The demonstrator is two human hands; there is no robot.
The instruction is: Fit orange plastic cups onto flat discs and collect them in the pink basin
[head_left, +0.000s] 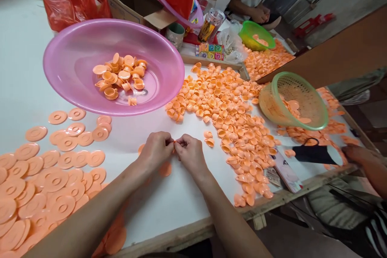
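Observation:
My left hand (157,148) and my right hand (191,154) meet over the white table, fingertips pinched together. Between them shows a sliver of a small orange plastic piece (174,142); the fingers hide most of it. Just below lies an orange saucer (165,169), partly behind my left wrist. Many flat orange saucers (56,180) are spread and stacked on the left. A big heap of small orange cups (238,129) lies to the right, with a couple of loose cups (209,142) nearest my right hand. The pink basin (69,54) beyond my hands holds cups joined to saucers.
A green basket (273,107) with orange pieces stands on the right, near a dark mug (313,154) and a phone-like box (287,171). Another person's hand (356,154) rests at the right edge. A cardboard box (130,6) and red bag (74,0) stand behind the basin.

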